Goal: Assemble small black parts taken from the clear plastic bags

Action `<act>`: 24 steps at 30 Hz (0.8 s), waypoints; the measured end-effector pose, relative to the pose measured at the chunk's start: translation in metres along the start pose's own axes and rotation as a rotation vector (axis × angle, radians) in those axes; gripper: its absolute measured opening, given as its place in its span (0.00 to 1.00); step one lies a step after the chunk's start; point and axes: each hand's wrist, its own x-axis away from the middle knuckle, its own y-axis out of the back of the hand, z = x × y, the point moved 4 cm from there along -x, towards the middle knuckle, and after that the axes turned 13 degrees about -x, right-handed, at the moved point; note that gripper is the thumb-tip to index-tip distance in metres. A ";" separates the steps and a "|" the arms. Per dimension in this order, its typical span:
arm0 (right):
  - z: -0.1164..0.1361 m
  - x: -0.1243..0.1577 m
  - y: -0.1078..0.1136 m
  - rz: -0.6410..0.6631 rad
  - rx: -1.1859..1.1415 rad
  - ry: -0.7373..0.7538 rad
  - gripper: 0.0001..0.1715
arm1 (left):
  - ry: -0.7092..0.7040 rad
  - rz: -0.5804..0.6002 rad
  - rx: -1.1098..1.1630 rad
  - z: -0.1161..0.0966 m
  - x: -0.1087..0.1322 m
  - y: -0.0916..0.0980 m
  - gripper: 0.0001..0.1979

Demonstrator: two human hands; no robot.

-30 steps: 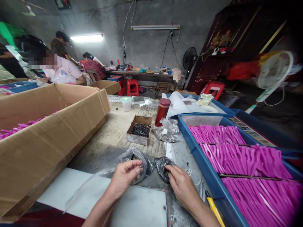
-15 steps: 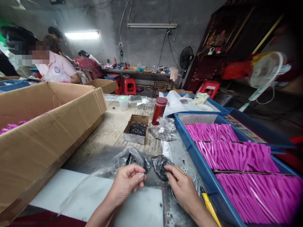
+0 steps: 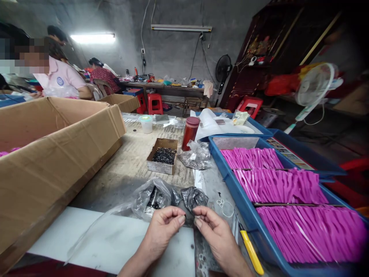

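My left hand (image 3: pixel 165 231) is pinched closed above the white board (image 3: pixel 115 240), with a tiny dark piece (image 3: pixel 185 216) at its thumb and fingertip. Close beside it, my right hand (image 3: pixel 216 234) has thumb and index finger brought together; whatever they hold is too small to make out. The fingertips of the two hands face each other, a small gap apart. Just beyond the left hand lies a clear plastic bag (image 3: pixel 140 198) with black parts inside. A dark plastic bag (image 3: pixel 188 194) sits behind the right fingertips.
A small carton (image 3: pixel 160 167) holds black pieces. Behind it stand a red canister (image 3: pixel 190 134) and a clear bag (image 3: pixel 198 156). Blue tray (image 3: pixel 227 169) with magenta strips and yellow-handled tool (image 3: pixel 251 252) lie right; a big cardboard box (image 3: pixel 66 150) left. People sit farther back.
My right hand has moved back from the dark bag toward my left hand, and its fingers have closed together. The view has shifted slightly.
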 end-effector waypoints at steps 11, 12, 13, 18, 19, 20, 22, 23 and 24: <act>0.003 0.008 -0.015 0.015 -0.214 -0.040 0.09 | 0.119 0.077 0.223 0.008 0.004 -0.018 0.14; 0.003 0.008 -0.015 0.021 -0.221 -0.041 0.09 | 0.129 0.073 0.233 0.009 0.004 -0.018 0.14; 0.002 0.009 -0.016 0.028 -0.229 -0.042 0.09 | 0.137 0.070 0.241 0.010 0.004 -0.018 0.14; 0.000 0.009 -0.016 0.044 -0.265 -0.050 0.09 | 0.118 0.084 0.253 0.011 0.004 -0.020 0.12; 0.000 0.009 -0.016 0.046 -0.268 -0.056 0.09 | 0.108 0.089 0.247 0.011 0.004 -0.020 0.12; 0.000 0.009 -0.016 0.046 -0.271 -0.061 0.09 | 0.100 0.092 0.239 0.011 0.004 -0.020 0.12; 0.000 0.010 -0.016 0.046 -0.274 -0.069 0.10 | 0.095 0.103 0.220 0.012 0.004 -0.020 0.12; 0.000 0.010 -0.015 0.045 -0.277 -0.069 0.10 | 0.093 0.108 0.213 0.013 0.004 -0.020 0.12; 0.000 0.010 -0.015 0.047 -0.279 -0.068 0.10 | 0.088 0.112 0.206 0.013 0.005 -0.020 0.12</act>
